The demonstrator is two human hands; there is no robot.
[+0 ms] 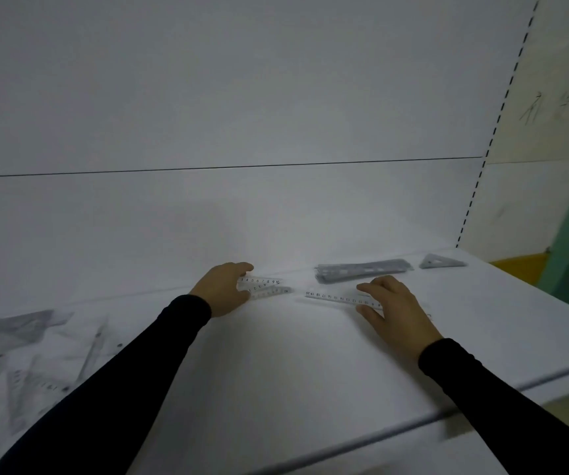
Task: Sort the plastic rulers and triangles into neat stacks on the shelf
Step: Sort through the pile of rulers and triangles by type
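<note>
Your working area is the white shelf [276,365], which runs from the near edge to the white back panel [207,97]. At the near left lies a blurred scatter of clear rulers and triangles [26,354], unsorted. At the far right, against the back panel, sits a grey stack of rulers [361,269], and just to its right, apart from it, a small stack of triangles [442,262]. Your left hand [223,289] is at the centre of the shelf, fingers curled round one end of a clear triangle [264,286] with printed numbers. Your right hand [397,308] is to the right of it, fingers gripping the right end of a clear ruler [337,298] that lies flat on the shelf, near the grey stack.
</note>
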